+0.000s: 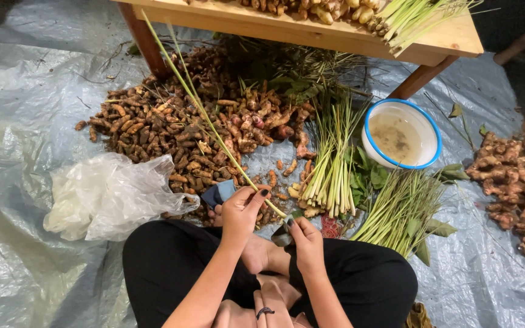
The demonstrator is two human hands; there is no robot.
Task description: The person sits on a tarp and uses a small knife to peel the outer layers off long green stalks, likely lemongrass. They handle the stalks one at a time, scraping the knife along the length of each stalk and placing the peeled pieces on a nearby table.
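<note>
Head view, looking down over crossed legs in black trousers. Long lemongrass stalk [214, 130] held slantwise across the lap, thick end low by the knees, thin green tip running up-left past the table leg. Left hand [241, 212] pinched around the stalk partway up, fingers curled shut on it, dark nail polish showing. Right hand [307, 238] closed at the stalk's base end, also gripping a small dark object [282, 237], kind not clear. Blue-grey scrap [219, 193] just beside the left hand, partly hidden.

Outward from there: bundle of trimmed lemongrass [329, 176] lying just beyond the hands, pale bases toward the knees. Second bundle of thinner green stems [399, 209] to the right of it, broad leaves [369, 176] between the two. Large heap of brown turmeric-like roots [171, 130] spread up-left. Crumpled clear plastic bag [110, 194] to the left, touching the heap's edge. White bowl with blue rim [429, 130] up-right, cloudy water inside. Pile of ginger roots [518, 188] at far right. Grey plastic sheet [25, 121] under everything. Wooden table [445, 39] along the top edge, roots and more lemongrass on it.
</note>
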